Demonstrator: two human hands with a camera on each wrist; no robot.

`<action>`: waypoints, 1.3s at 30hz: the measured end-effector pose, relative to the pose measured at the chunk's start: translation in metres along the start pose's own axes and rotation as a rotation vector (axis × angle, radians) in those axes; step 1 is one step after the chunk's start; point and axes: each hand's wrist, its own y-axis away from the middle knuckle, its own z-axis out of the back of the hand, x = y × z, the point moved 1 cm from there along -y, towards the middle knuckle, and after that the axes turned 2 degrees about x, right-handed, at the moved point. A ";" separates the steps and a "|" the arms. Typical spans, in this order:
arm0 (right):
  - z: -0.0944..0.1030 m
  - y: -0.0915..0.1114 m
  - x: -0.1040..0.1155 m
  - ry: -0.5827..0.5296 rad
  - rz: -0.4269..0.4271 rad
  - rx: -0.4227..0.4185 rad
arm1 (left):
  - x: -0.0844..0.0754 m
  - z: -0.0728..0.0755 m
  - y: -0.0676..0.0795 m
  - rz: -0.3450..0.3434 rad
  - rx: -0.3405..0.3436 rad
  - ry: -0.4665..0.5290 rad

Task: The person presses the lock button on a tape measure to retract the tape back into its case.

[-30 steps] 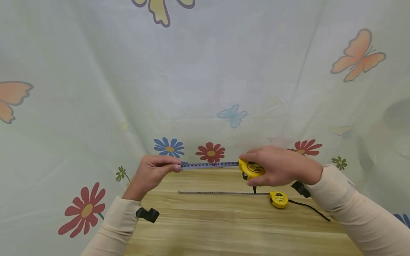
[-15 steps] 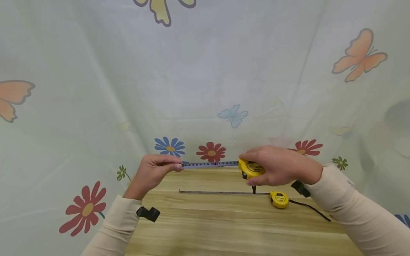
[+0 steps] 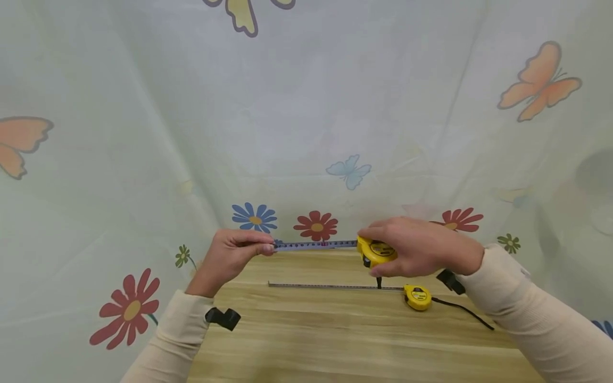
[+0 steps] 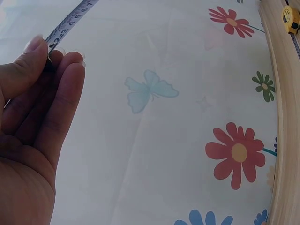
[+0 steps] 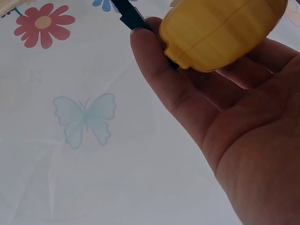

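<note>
My left hand (image 3: pixel 232 258) pinches the end of a tape measure's blade (image 3: pixel 306 246) between thumb and fingers, as the left wrist view also shows. The white blade with black numbers runs roughly level to the yellow case of that tape measure (image 3: pixel 375 251). My right hand (image 3: pixel 416 247) grips this case from its right side, and the right wrist view shows the case (image 5: pixel 225 33) against the fingers. Both hands are raised over the table. Below lies a second yellow tape measure (image 3: pixel 417 297), its blade (image 3: pixel 325 286) drawn out to the left along the wood.
The wooden table (image 3: pixel 306 340) reaches to a pale curtain (image 3: pixel 287 106) printed with flowers and butterflies, which surrounds it at the back and sides. A black strap (image 3: pixel 464 311) trails right from the lying tape measure.
My left hand has shifted very slightly right, so the stretch of blade between the hands looks a little shorter. The right hand and the lying tape measure stay nearly the same.
</note>
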 end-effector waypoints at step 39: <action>0.001 -0.010 0.004 -0.014 0.030 0.008 | 0.000 -0.005 -0.003 -0.064 0.003 0.046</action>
